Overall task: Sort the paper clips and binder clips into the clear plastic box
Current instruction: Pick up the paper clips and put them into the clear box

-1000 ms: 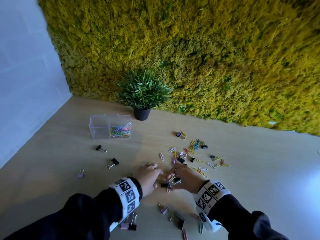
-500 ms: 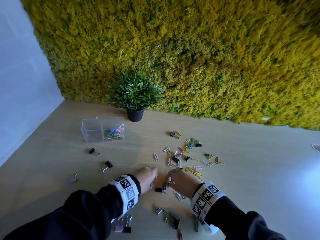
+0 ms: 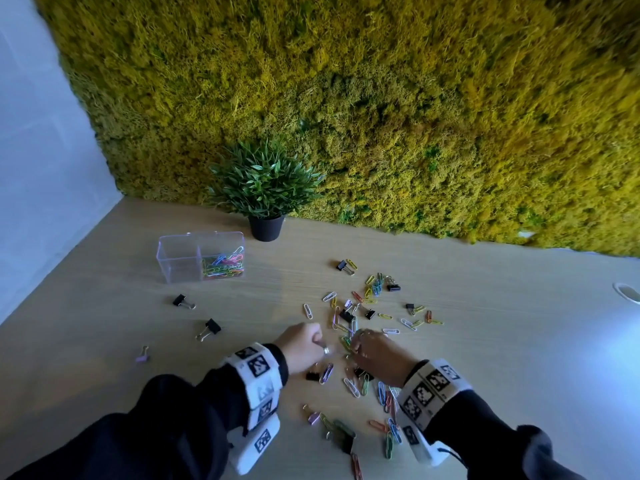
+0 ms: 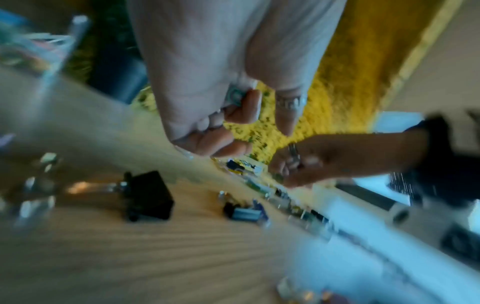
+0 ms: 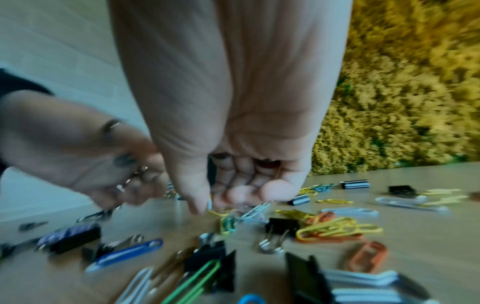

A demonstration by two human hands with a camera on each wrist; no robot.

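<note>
The clear plastic box [image 3: 178, 261] stands at the back left; its right compartment holds coloured paper clips [image 3: 221, 263], and the left compartment looks empty. Loose paper clips [image 3: 375, 289] and black binder clips [image 3: 346, 315] lie scattered mid-table. My left hand [image 3: 317, 344] is curled into a fist [image 4: 233, 115], with small metal clips showing between thumb and fingers. Just right of it, my right hand [image 3: 356, 344] reaches down into the pile. Its thumb and curled fingertips [image 5: 221, 201] close on paper clips lying on the wood.
A potted plant [image 3: 266, 188] stands behind the box against the moss wall. Stray black binder clips [image 3: 180, 301] [image 3: 211, 329] and a purple one [image 3: 142, 356] lie at the left. More clips [image 3: 349, 382] lie between my wrists. A white grommet [image 3: 628, 292] sits at the far right.
Both hands have moved forward into the pile, leaving clips behind near my wrists. The left hand has drawn slightly apart from the right.
</note>
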